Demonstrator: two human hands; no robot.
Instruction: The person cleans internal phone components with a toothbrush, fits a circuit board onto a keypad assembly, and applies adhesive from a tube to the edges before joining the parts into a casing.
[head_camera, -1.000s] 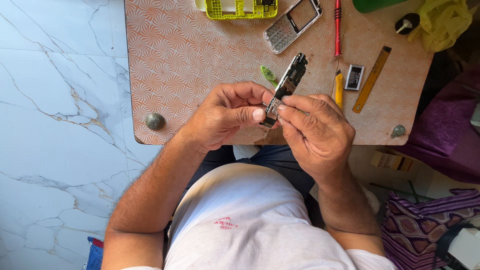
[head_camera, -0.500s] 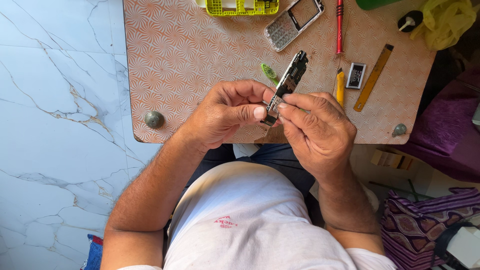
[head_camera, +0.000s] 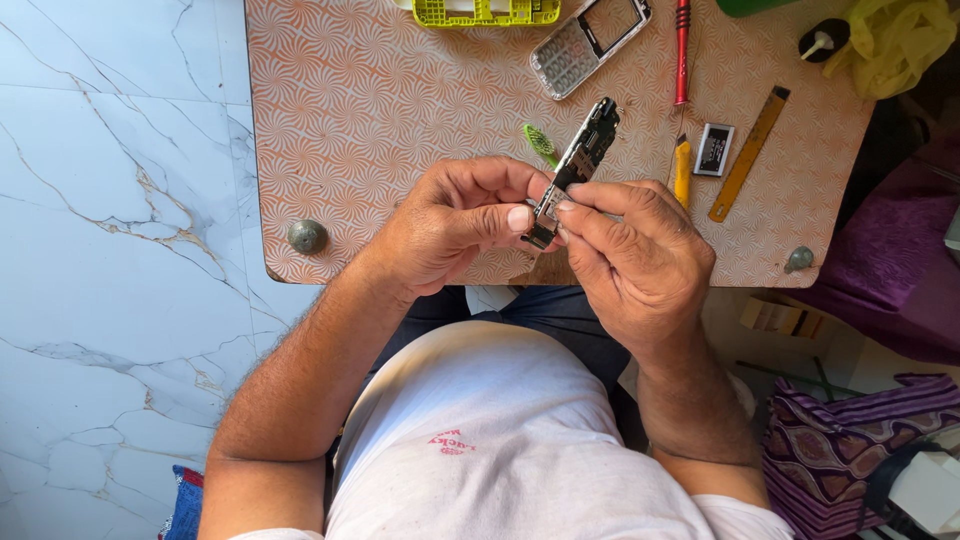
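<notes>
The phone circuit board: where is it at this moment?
In the head view the phone circuit board is near the middle, above the table's near edge, pinched at its lower end between the left hand and right hand, just below the keypad front cover.

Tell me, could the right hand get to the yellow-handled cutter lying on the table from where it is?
Probably yes. The yellow cutter lies just beyond the right hand with bare table between them. But that hand and the left hand both pinch the circuit board, so it would have to let go first.
</notes>
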